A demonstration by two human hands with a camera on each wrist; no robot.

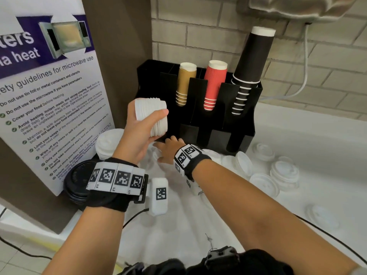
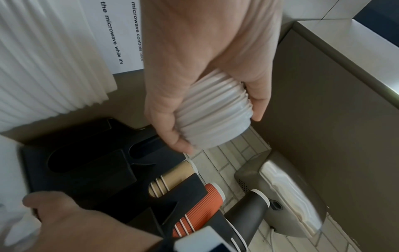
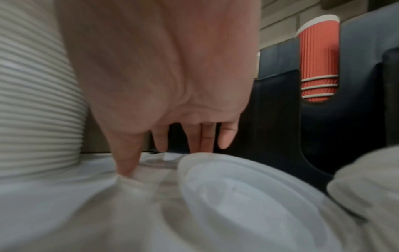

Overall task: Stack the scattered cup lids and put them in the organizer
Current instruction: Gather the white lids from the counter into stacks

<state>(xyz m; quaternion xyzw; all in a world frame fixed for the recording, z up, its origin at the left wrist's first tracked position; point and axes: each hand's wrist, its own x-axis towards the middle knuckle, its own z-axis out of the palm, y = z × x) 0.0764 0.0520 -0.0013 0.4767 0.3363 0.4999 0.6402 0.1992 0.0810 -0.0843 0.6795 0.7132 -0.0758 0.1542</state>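
My left hand [image 1: 150,111] grips a short stack of white cup lids [image 1: 156,120] on its side, held in the air before the left end of the black organizer [image 1: 248,108]. The left wrist view shows thumb and fingers wrapped round that stack [image 2: 215,116], above empty organizer slots [image 2: 86,170]. My right hand [image 1: 168,147] reaches low to the counter at the organizer's foot, fingers straight. In the right wrist view its thumb tip [image 3: 127,170] touches a loose translucent lid, with another white lid [image 3: 248,196] lying beside it.
Tan [image 1: 185,82], red [image 1: 214,84] and black [image 1: 250,64] cup stacks fill the organizer's rear slots. A tall white lid stack [image 1: 107,143] and black lids [image 1: 77,183] stand left, by the microwave poster [image 1: 49,96]. More loose lids [image 1: 284,173] lie on the white counter at right.
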